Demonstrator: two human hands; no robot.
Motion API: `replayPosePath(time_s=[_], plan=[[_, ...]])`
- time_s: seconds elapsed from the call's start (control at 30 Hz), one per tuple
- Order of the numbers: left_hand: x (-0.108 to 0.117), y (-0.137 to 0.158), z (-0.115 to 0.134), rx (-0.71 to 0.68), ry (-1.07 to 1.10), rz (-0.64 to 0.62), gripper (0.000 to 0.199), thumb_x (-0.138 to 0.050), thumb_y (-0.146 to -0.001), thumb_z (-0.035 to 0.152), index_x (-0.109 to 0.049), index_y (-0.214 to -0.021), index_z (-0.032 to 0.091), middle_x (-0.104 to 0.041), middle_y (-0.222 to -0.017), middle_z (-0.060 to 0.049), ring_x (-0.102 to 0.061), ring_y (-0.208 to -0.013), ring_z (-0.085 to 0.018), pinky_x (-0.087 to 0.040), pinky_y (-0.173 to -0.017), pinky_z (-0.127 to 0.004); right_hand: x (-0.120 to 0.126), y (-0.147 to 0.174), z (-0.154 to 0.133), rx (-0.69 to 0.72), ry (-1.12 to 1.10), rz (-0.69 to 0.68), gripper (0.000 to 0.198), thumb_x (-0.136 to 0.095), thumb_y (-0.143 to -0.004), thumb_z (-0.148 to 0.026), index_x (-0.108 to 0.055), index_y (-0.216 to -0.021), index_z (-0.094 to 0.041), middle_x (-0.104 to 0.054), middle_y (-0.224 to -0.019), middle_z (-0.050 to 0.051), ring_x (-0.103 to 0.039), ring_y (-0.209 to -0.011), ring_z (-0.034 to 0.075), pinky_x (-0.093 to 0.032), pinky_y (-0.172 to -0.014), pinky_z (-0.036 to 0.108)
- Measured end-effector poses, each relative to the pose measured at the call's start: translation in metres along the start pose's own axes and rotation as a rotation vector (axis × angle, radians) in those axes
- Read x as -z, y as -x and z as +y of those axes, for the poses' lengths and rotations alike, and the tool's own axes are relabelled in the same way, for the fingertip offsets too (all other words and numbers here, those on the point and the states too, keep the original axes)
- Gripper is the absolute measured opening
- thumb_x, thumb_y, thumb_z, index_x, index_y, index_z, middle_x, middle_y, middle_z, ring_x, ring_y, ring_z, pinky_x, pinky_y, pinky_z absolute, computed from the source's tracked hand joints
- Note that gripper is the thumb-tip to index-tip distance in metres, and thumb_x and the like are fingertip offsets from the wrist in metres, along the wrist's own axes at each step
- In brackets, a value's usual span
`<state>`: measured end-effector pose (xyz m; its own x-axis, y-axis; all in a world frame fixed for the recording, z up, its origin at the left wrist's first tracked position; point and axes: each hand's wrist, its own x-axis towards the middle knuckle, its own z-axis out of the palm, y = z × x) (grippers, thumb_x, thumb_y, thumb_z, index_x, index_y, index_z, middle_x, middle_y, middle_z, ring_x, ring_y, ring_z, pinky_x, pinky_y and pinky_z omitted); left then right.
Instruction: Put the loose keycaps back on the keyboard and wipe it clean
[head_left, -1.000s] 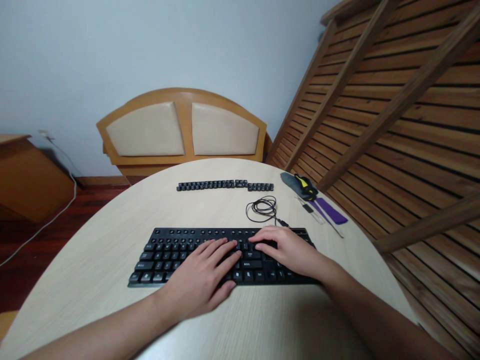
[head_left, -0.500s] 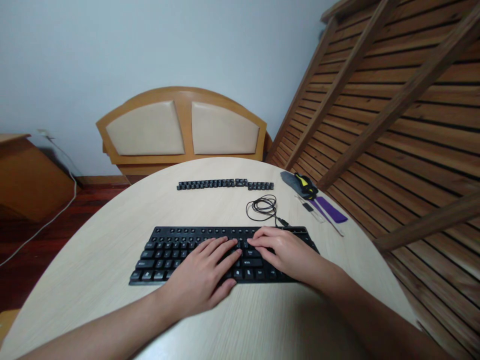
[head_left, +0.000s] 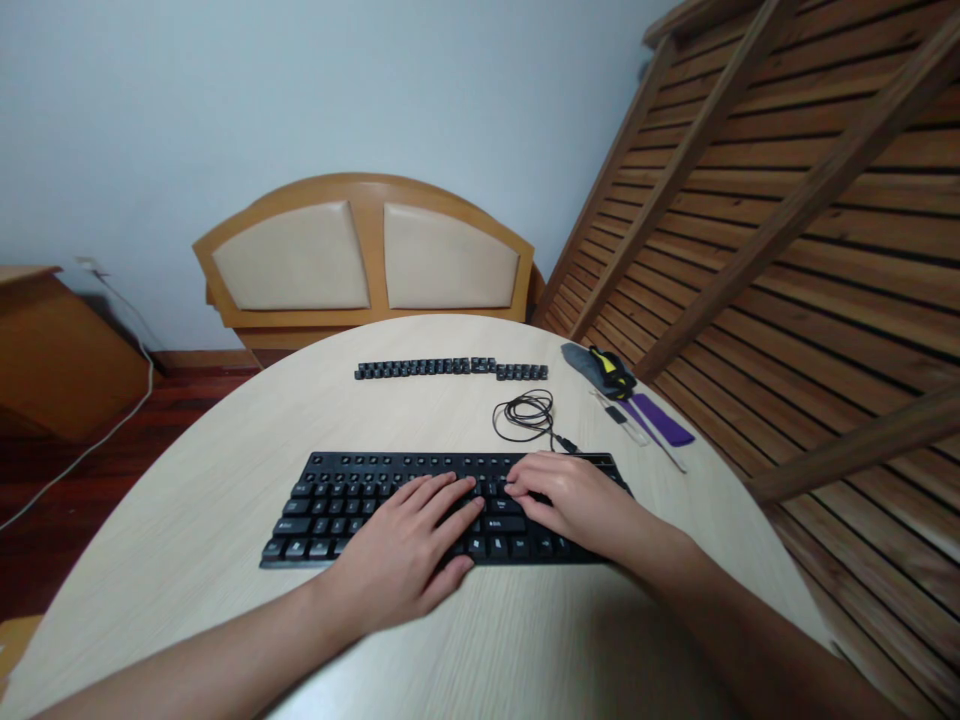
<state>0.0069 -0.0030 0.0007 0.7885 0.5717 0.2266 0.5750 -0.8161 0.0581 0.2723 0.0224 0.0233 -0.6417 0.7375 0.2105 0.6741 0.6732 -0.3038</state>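
Observation:
A black keyboard [head_left: 330, 527] lies on the round table, its long side facing me. My left hand [head_left: 411, 540] rests over its middle, fingers stretched out and spread on the keys, thumb near the front edge. To the right, my right hand [head_left: 566, 497] is on the keyboard with its fingers curled and its fingertips drawn together over the keys near Enter. Whatever may be between those fingertips is hidden. Behind the keyboard, loose black keycaps [head_left: 420, 368] stand in a long row, with a shorter group of keycaps [head_left: 522, 372] at its right end.
A coiled black cable [head_left: 527, 412] lies behind the keyboard. At the table's right are a grey and black item with yellow [head_left: 611, 372], a purple strip [head_left: 664, 420], a thin metal rod [head_left: 660, 437] and a small wire tool [head_left: 616, 413]. A wooden slatted frame [head_left: 787, 250] leans at right.
My right hand has shifted slightly to the right, its fingertips curling in more. My left hand stays in place on the keys.

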Motion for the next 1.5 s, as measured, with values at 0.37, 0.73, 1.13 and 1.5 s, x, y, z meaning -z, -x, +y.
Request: replayPosePath(time_s=[0.37, 0.73, 1.13, 1.5], plan=[[0.001, -0.001, 0.001, 0.002, 0.007, -0.001, 0.051, -0.053, -0.096, 0.035, -0.049, -0.144, 0.017, -0.049, -0.149, -0.013, -0.048, -0.134, -0.033, -0.041, -0.110, -0.053, 0.003, 0.000, -0.001, 0.018, 0.082, -0.090, 0.018, -0.060, -0.088, -0.008, -0.072, -0.098, -0.017, -0.073, -0.098, 0.006, -0.068, -0.093, 0.022, -0.054, -0.082, 0.034], [0.011, -0.001, -0.001, 0.041, 0.051, 0.017, 0.048, -0.058, -0.086, 0.032, -0.057, -0.131, 0.015, -0.056, -0.137, -0.014, -0.054, -0.122, -0.033, -0.046, -0.103, -0.052, 0.003, 0.005, 0.012, 0.119, -0.093, 0.010, 0.025, -0.057, -0.094, -0.018, -0.073, -0.113, -0.023, -0.072, -0.118, 0.006, -0.064, -0.113, 0.020, -0.049, -0.101, 0.037], [0.033, 0.005, 0.001, 0.279, -0.066, -0.089, 0.047, -0.052, -0.092, 0.058, -0.063, -0.112, 0.016, -0.063, -0.102, -0.012, -0.062, -0.094, -0.034, -0.056, -0.075, -0.050, 0.002, 0.010, 0.032, -0.035, -0.002, 0.051, 0.065, -0.064, -0.090, -0.052, -0.046, -0.148, -0.028, -0.046, -0.154, 0.009, -0.039, -0.142, 0.031, -0.034, -0.116, 0.053], [0.003, 0.006, 0.005, 0.102, -0.084, -0.017, 0.068, -0.043, -0.097, 0.064, -0.041, -0.151, 0.024, -0.039, -0.158, -0.012, -0.038, -0.142, -0.036, -0.037, -0.111, -0.054, -0.009, -0.039, 0.080, -0.257, 0.122, 0.361, 0.029, -0.049, -0.099, -0.028, -0.065, -0.121, -0.019, -0.068, -0.122, 0.011, -0.057, -0.116, 0.027, -0.046, -0.101, 0.045]])
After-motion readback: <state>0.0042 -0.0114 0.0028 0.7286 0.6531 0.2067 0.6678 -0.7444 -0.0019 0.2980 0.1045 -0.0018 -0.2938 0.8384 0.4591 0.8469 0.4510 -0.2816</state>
